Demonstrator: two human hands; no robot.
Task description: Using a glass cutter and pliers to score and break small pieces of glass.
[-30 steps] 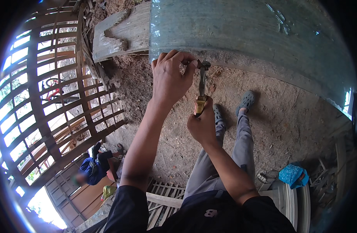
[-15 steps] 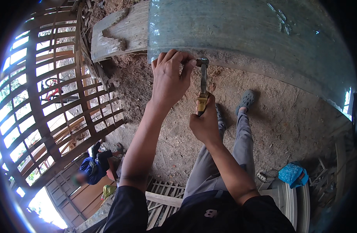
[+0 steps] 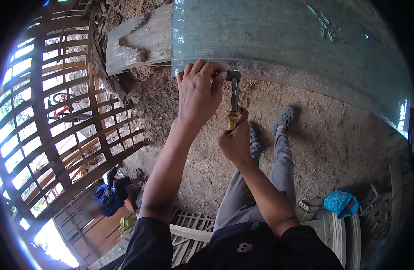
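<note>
A hammer (image 3: 235,94) with a metal shank, a dark cross-head and a yellow handle is held upright in view, its head pointing away from me. My right hand (image 3: 235,143) is wrapped round the handle's lower end. My left hand (image 3: 199,92) is closed beside the head, with thumb and forefinger pinching its left end; whether a small piece is also between them is hidden. Just beyond both hands lies a large sheet of glass (image 3: 261,40), its near edge close to the hammer head. The sheet's left edge looks bright and ridged.
A worn wooden board (image 3: 148,40) sticks out left of the glass. Glass slivers (image 3: 323,22) lie on the sheet. A slatted wooden wall (image 3: 58,108) stands left, with another person (image 3: 110,198) below it. A blue bag (image 3: 341,202) sits near planks at lower right. Dirt floor (image 3: 333,139) surrounds my feet.
The hammer's head and my left fingers have come slightly nearer to me. My right hand has shifted a little left, and the handle tilts slightly more. Both hands keep their hold.
</note>
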